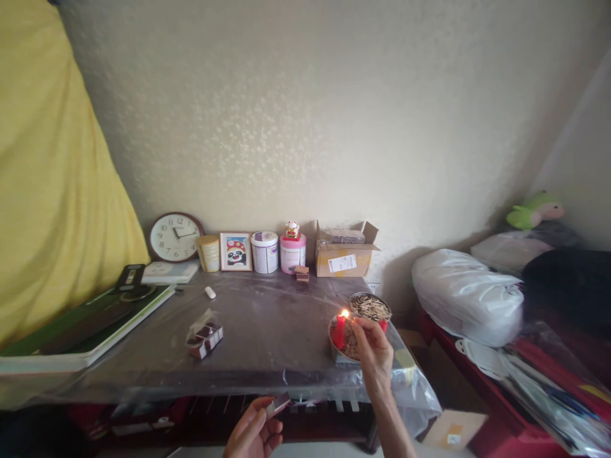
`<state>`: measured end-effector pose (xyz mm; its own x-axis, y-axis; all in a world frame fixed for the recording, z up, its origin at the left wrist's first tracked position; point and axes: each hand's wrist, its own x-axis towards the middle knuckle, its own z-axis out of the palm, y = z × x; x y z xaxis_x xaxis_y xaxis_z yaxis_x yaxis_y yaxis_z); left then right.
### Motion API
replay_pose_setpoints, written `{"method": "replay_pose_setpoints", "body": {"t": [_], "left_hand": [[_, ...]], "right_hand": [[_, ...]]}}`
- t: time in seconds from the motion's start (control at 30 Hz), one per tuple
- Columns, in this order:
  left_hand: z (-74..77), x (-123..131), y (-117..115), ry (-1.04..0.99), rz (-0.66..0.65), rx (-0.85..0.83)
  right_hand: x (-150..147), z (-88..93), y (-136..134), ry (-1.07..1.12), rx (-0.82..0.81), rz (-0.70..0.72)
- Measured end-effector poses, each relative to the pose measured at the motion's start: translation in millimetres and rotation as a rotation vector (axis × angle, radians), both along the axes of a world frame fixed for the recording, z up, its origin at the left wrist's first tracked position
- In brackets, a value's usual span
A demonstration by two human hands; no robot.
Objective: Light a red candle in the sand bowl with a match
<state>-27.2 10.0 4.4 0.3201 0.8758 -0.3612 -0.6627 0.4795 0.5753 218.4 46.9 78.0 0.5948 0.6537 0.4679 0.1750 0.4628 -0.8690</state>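
My right hand is pinched on a thin matchstick and holds its tip at the flame of a lit red candle. The candle stands in a round tin at the table's right front. Behind it sits a second round tin full of matchsticks. My left hand is low, in front of the table edge, with its fingers closed round a small matchbox.
The table is covered with clear plastic. A wrapped pack of matchboxes lies at its middle front. A clock, jars, a framed picture and a cardboard box line the wall. Books lie left, bags right.
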Motion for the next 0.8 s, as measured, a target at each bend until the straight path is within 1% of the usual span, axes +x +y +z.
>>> {"method": "replay_pose_setpoints", "body": {"t": [0.23, 0.43, 0.63, 0.7, 0.8], "left_hand": [[-5.9, -2, 1, -0.020, -0.019, -0.014], [-10.6, -4, 2, -0.024, -0.019, 0.000], [-6.3, -2, 2, -0.002, -0.024, -0.007], [-3.0, 0, 0, 0.003, 0.001, -0.003], [0.5, 1, -3, 0.005, 0.056, 0.016]], "right_hand": [[-1, 4.9, -3, 0.049, -0.010, -0.011], [0, 8.2, -6, 0.032, -0.028, -0.011], [0, 9.4, -7, 0.041, -0.054, -0.006], [0, 16.9, -11, 0.076, -0.058, -0.006], [5, 41.1, -28, 0.121, -0.021, -0.022]]}}
